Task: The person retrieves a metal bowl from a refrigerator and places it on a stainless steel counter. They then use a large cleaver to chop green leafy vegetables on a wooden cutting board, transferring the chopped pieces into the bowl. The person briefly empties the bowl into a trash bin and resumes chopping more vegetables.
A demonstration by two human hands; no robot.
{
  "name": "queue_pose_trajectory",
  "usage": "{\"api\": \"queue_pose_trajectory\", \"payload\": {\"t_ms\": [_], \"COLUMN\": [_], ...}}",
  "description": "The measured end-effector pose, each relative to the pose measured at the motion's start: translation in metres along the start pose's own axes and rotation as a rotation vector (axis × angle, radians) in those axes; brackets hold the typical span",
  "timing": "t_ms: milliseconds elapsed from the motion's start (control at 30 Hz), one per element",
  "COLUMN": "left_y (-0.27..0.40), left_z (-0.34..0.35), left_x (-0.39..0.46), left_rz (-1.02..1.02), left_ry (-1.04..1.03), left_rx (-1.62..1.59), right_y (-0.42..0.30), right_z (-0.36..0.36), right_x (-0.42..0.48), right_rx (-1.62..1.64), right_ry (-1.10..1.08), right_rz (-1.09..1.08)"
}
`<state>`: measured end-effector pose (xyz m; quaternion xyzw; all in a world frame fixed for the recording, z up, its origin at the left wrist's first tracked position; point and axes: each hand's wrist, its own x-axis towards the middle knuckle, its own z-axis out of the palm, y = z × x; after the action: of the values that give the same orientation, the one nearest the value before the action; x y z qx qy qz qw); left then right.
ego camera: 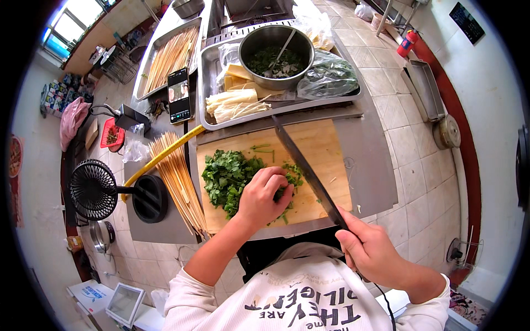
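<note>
A pile of cilantro (pixel 227 176) lies on the left half of a wooden cutting board (pixel 321 142). My left hand (pixel 265 196) presses on the right part of the pile, fingers curled over the leaves. My right hand (pixel 366 244) grips the handle of a long, dark-bladed knife (pixel 306 167), whose blade slants over the board, right of my left hand. Small chopped bits and a few stems lie near the blade. Beyond the board, a metal tray (pixel 203 89) holds enoki mushrooms (pixel 236 105), yellowish slabs, a bag of greens (pixel 329 76) and a steel pot (pixel 276 78) containing chopped greens and a spoon.
Wooden skewers (pixel 178 178) lie left of the board, beside a yellow tape measure (pixel 163 153) and a black fan (pixel 94 189). A phone (pixel 179 96) stands against a second tray (pixel 143 89) of skewers. A fire extinguisher (pixel 407 43) is on the right.
</note>
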<state>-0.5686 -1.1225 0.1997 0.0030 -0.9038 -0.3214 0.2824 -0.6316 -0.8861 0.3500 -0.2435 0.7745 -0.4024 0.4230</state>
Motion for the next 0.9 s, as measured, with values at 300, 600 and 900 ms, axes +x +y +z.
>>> {"api": "queue_pose_trajectory", "payload": {"t_ms": [300,600,900], "left_y": [0.001,0.000,0.024], "left_z": [-0.004,-0.003,-0.043], "left_x": [-0.003,-0.003,0.007], "left_rz": [0.024,0.024,-0.093], "left_ry": [-0.051,-0.038,0.036], "left_rx": [-0.010,-0.069,-0.810], "right_y": [0.010,0.013,0.019], "right_z": [0.008,0.011,0.012], "right_x": [-0.002,-0.004,-0.007], "right_rx": [-0.027,-0.005,0.093], "right_ry": [-0.039,-0.029,-0.033], "right_rz": [0.000,-0.011,0.046]}}
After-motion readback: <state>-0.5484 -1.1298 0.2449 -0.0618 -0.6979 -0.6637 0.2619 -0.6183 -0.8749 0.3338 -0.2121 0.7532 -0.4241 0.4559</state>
